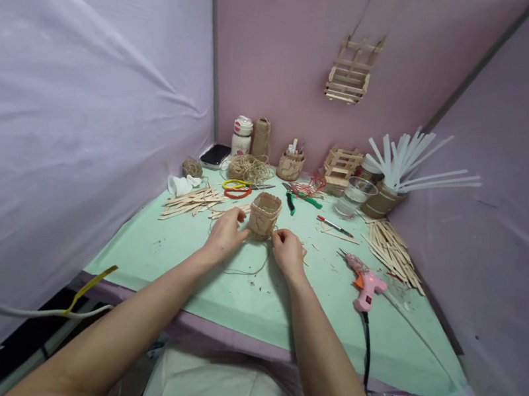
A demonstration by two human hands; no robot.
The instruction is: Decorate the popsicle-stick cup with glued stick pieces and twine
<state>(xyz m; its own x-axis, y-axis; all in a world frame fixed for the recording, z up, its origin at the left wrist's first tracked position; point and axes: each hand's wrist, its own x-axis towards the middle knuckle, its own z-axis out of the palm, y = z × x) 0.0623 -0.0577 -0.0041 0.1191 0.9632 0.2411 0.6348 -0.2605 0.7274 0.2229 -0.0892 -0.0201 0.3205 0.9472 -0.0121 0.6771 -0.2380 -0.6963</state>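
Observation:
A small square holder [264, 217] covered in light wooden pieces stands upright on the table, its top uncovered. My left hand [227, 235] is at its left side, fingers curled and thumb against the lower edge, steadying it. On the other side, my right hand [288, 250] has thumb and forefinger pinched together beside the base, on what looks like the end of a thin strand. Brown twine [252, 272] loops over the table in front of the holder, between my hands. Exactly where it passes under my fingers is hidden.
A pink glue gun [367, 286] with a black cord lies at the right. Scissors [238, 188], pliers [291, 199] and a pen [335, 226] lie behind the holder. Wooden sticks [196, 202] are heaped on both sides. A clear cup [352, 198] stands at the back right.

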